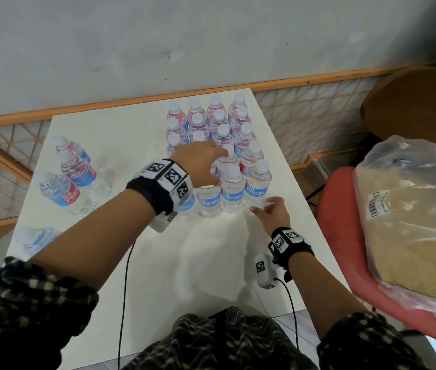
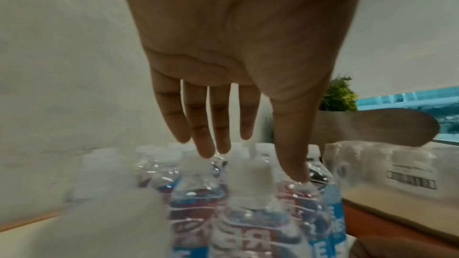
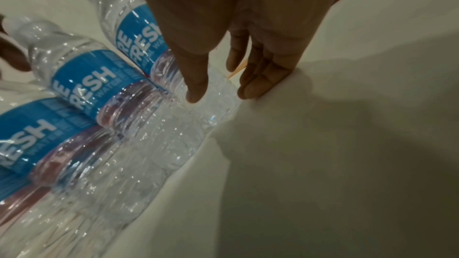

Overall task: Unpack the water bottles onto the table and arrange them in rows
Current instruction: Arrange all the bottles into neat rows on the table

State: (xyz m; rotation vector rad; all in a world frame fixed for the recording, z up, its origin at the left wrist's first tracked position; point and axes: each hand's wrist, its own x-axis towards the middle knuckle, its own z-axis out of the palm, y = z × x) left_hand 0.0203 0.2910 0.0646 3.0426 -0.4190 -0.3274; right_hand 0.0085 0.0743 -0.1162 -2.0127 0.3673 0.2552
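Four-wide rows of upright water bottles point(image 1: 218, 145) pack the white table point(image 1: 120, 134), left hand point(image 1: 198, 166) spread flat over their caps with straight fingers point(image 2: 206, 125), right hand point(image 1: 274, 210) loose and empty beside the front-right bottle point(image 1: 258, 184), three stragglers point(image 1: 70, 172) standing far left.

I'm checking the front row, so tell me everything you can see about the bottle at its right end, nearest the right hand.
The bottle at the right end of the front row is clear ribbed plastic with a white cap and a blue label in white lettering. It stands upright on the white table, close against its row neighbour. The right hand, fingers straight, lies low by its base; the right wrist view shows the thumb at its lower ribs, contact unclear.
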